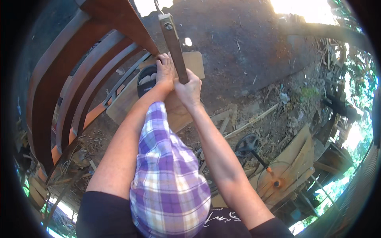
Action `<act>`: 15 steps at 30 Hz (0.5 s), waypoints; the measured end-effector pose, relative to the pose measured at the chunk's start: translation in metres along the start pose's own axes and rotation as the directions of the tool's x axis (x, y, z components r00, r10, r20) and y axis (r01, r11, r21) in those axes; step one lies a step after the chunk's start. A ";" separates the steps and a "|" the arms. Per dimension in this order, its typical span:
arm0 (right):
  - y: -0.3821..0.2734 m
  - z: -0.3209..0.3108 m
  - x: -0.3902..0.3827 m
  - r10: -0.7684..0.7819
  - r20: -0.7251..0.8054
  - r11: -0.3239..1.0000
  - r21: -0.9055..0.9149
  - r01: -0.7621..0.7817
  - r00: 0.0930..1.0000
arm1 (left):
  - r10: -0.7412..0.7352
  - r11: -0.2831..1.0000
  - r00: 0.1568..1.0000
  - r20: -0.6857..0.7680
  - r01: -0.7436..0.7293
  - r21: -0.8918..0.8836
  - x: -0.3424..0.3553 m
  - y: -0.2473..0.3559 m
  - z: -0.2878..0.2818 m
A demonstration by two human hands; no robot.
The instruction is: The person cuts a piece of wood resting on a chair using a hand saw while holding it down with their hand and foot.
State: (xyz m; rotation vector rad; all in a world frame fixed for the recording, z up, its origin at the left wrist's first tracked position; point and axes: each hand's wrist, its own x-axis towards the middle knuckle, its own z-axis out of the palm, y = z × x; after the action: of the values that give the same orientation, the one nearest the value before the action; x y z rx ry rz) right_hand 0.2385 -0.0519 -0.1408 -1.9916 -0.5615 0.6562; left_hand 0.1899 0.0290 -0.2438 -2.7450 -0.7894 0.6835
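My right hand (189, 89) is wrapped round the lower end of a long, narrow wooden bar (174, 47). A metal fitting with a bolt sits on its far end, and a thin metal piece runs on from there. Just left of it my left hand (164, 71) is closed, fingers bent and pressed together, beside the tapered end of a brown wooden piece (127, 20). What those fingers grip is hidden. Under both hands lies a flat wooden board (178, 113). My foot in a black sandal (146, 85) stands on this board, close to my left wrist.
Curved brown wooden slats (59, 59) of a large frame rise at the left. Dark bare ground (238, 47) lies ahead. At the lower right are a spoked wheel (247, 145) and a wooden panel (289, 162) with a rusty metal piece. Wood scraps (254, 119) litter the right.
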 end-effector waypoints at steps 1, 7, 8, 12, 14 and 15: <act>-0.003 -0.004 -0.007 -0.017 -0.066 1.000 0.025 0.019 0.998 | 0.014 1.000 1.000 0.024 -0.014 0.008 0.001 0.001 0.000; -0.078 -0.081 -0.097 0.215 -0.020 0.975 0.058 -0.214 0.976 | 0.006 0.996 0.999 0.033 -0.009 0.088 -0.005 -0.010 -0.025; -0.088 -0.090 -0.105 0.298 -0.027 0.954 0.035 -0.297 0.954 | -0.032 0.996 0.999 0.008 0.031 0.083 -0.002 -0.013 -0.029; -0.073 -0.077 -0.081 0.282 -0.031 0.953 0.121 -0.277 0.959 | -0.045 0.992 0.999 0.017 0.043 0.120 -0.003 -0.010 -0.027; -0.042 -0.049 -0.044 0.325 -0.077 0.942 0.111 -0.316 0.942 | -0.023 0.986 1.000 0.008 0.022 0.163 -0.002 -0.006 -0.018; -0.027 -0.032 -0.026 0.187 -0.083 0.977 0.119 -0.177 0.979 | -0.047 0.988 0.999 -0.010 0.047 0.144 0.000 -0.004 -0.014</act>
State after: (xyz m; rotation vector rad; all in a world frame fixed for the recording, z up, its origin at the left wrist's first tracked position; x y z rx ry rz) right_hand 0.2362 -0.0759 -0.0979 -1.9723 -0.2817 0.6863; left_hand 0.1945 0.0314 -0.2303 -2.5899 -0.7692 0.6934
